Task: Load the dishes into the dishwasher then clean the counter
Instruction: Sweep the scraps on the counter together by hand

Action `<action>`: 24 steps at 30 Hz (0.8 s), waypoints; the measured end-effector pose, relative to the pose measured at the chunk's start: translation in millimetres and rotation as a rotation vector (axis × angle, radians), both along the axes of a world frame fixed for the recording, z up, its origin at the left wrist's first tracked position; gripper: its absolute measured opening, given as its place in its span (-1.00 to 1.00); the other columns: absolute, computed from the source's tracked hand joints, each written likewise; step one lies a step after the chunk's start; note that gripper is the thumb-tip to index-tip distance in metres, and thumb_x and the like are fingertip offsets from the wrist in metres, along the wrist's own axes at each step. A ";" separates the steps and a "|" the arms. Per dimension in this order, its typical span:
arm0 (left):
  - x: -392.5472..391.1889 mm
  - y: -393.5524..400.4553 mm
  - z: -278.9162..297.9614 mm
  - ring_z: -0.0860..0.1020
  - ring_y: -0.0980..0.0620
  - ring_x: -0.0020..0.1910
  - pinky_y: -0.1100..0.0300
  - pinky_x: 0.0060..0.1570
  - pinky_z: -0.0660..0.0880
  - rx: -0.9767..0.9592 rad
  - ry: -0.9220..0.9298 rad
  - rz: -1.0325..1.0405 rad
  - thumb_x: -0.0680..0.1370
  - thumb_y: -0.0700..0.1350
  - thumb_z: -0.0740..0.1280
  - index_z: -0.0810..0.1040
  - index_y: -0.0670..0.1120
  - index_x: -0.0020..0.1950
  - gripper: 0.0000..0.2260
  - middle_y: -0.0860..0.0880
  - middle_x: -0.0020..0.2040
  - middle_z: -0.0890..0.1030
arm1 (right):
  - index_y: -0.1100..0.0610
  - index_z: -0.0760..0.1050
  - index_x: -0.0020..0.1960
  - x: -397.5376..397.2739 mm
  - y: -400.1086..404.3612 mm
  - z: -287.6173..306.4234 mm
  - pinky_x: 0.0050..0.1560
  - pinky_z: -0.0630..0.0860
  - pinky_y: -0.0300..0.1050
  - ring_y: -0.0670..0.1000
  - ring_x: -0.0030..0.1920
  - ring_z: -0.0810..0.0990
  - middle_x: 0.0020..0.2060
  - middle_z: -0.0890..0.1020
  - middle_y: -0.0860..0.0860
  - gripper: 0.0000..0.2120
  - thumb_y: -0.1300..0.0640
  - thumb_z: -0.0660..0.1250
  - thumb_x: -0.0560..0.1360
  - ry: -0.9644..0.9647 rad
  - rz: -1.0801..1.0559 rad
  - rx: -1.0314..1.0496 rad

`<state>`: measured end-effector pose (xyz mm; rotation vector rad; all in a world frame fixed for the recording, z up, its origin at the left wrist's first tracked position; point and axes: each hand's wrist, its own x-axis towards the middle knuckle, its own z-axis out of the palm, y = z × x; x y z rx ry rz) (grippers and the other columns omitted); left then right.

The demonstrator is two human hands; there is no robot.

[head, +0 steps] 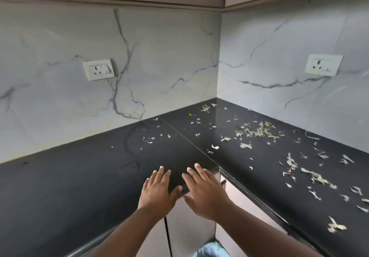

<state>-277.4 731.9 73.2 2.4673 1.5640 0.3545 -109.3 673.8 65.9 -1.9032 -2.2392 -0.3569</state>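
Your left hand and right hand hover flat, fingers straight and spread, holding nothing, over the near corner of the black polished stone surface. The pale, thin vegetable scraps lie scattered across the right wing, thickest near the wall. They look light, limp and likely to scatter: sweep them together rather than pinch.

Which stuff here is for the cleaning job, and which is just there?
For the job:
black counter
pale scraps scattered on it
left hand and right hand, both flat, holding nothing

Just there:
wall sockets
marble wall
cupboard doors
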 end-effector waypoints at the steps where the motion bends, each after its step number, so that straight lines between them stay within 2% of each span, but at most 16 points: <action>1: -8.4 11.1 0.0 -0.11 0.01 0.56 0.07 0.49 -0.10 -0.006 0.001 0.030 0.58 0.28 0.04 0.03 0.01 0.57 -0.36 0.00 0.59 -0.06 | 0.06 0.54 0.28 -4.1 8.2 3.7 0.21 0.49 0.04 0.11 0.31 0.52 0.23 0.60 0.03 -0.46 -0.24 0.10 0.50 -0.012 0.012 -0.021; 3: -27.3 33.1 -5.3 -0.12 -0.01 0.56 0.05 0.50 -0.09 -0.014 0.009 0.090 0.58 0.29 0.03 0.03 0.00 0.57 -0.36 -0.01 0.59 -0.06 | 0.05 0.50 0.32 -13.2 26.2 4.7 0.25 0.45 0.04 0.11 0.35 0.47 0.28 0.57 0.03 -0.44 -0.26 0.11 0.50 -0.029 0.049 -0.065; 6: -58.3 67.5 -17.2 -0.15 -0.05 0.56 0.01 0.51 -0.10 -0.042 0.043 0.168 0.58 0.30 0.00 0.01 -0.02 0.57 -0.34 -0.03 0.59 -0.08 | 0.07 0.37 0.43 -30.5 57.1 1.1 0.36 0.28 0.08 0.14 0.46 0.32 0.41 0.43 0.06 -0.42 -0.24 0.06 0.55 -0.013 0.124 -0.146; 9: -93.6 100.9 -32.9 -0.19 -0.09 0.55 -0.04 0.51 -0.15 -0.091 0.085 0.257 0.56 0.35 -0.05 -0.05 -0.04 0.58 -0.28 -0.06 0.59 -0.13 | -0.04 0.46 0.35 -58.6 91.0 -10.6 0.26 0.45 -0.03 0.06 0.36 0.47 0.32 0.53 -0.02 -0.45 -0.28 0.08 0.50 -0.017 0.179 -0.190; 11: -115.6 120.9 -42.7 -0.23 -0.10 0.54 -0.06 0.49 -0.20 -0.116 0.119 0.312 0.47 0.44 -0.15 -0.12 -0.05 0.58 -0.18 -0.07 0.58 -0.18 | -0.10 0.49 0.30 -84.1 113.5 -18.1 0.17 0.53 -0.11 -0.01 0.27 0.55 0.26 0.58 -0.09 -0.45 -0.34 0.10 0.45 -0.017 0.219 -0.236; 13: -132.5 141.4 -50.4 -0.25 -0.09 0.54 -0.06 0.48 -0.24 -0.129 0.122 0.374 0.43 0.46 -0.21 -0.17 -0.08 0.57 -0.12 -0.08 0.58 -0.20 | -0.10 0.46 0.33 -109.7 140.0 -27.4 0.17 0.53 -0.11 -0.04 0.27 0.55 0.28 0.56 -0.11 -0.43 -0.36 0.09 0.45 -0.011 0.254 -0.247; 16: -143.5 172.2 -54.4 -0.27 -0.05 0.54 -0.05 0.48 -0.28 -0.141 0.078 0.409 0.53 0.38 -0.13 -0.22 -0.10 0.57 -0.21 -0.07 0.57 -0.22 | -0.01 0.38 0.38 -144.1 175.6 -38.9 0.23 0.50 -0.10 -0.05 0.30 0.52 0.34 0.51 -0.09 -0.40 -0.34 -0.05 0.54 -0.030 0.253 -0.331; 18: -149.3 195.7 -56.3 -0.28 -0.05 0.53 -0.06 0.48 -0.28 -0.147 0.071 0.437 0.55 0.35 -0.14 -0.24 -0.12 0.56 -0.23 -0.08 0.57 -0.23 | 0.09 0.34 0.41 -164.0 198.0 -47.2 0.35 0.40 -0.07 -0.03 0.34 0.48 0.39 0.46 -0.04 -0.31 -0.33 -0.20 0.57 -0.054 0.228 -0.410; 20: -153.5 217.8 -55.9 -0.29 -0.06 0.53 -0.06 0.48 -0.29 -0.155 0.080 0.461 0.54 0.35 -0.15 -0.24 -0.15 0.55 -0.22 -0.10 0.57 -0.22 | 0.16 0.33 0.43 -173.0 215.2 -51.7 0.35 0.23 -0.04 0.01 0.38 0.44 0.43 0.41 0.01 -0.22 -0.38 -0.19 0.54 -0.035 0.198 -0.467; 22: -156.3 241.1 -57.2 -0.28 -0.07 0.53 -0.05 0.48 -0.30 -0.155 0.083 0.471 0.53 0.36 -0.15 -0.24 -0.16 0.56 -0.20 -0.11 0.57 -0.22 | 0.19 0.31 0.46 -176.3 234.6 -51.2 0.33 0.14 -0.03 0.05 0.43 0.37 0.46 0.36 0.03 -0.15 -0.45 -0.14 0.51 -0.027 0.176 -0.471; 23: -156.3 252.6 -57.8 -0.28 -0.08 0.53 -0.05 0.48 -0.30 -0.152 0.085 0.473 0.53 0.37 -0.15 -0.24 -0.16 0.56 -0.19 -0.11 0.57 -0.22 | 0.20 0.22 0.50 -176.5 244.8 -47.8 0.37 0.08 -0.03 0.08 0.48 0.27 0.51 0.27 0.04 -0.10 -0.48 -0.13 0.49 -0.030 0.179 -0.465; 24: -156.2 263.5 -58.0 -0.29 -0.08 0.53 -0.05 0.48 -0.30 -0.151 0.087 0.471 0.53 0.38 -0.15 -0.24 -0.17 0.55 -0.19 -0.12 0.57 -0.22 | 0.20 0.04 0.55 -177.3 255.2 -44.0 0.43 -0.05 -0.02 0.10 0.55 0.06 0.56 0.08 0.05 -0.05 -0.51 -0.13 0.47 -0.029 0.198 -0.462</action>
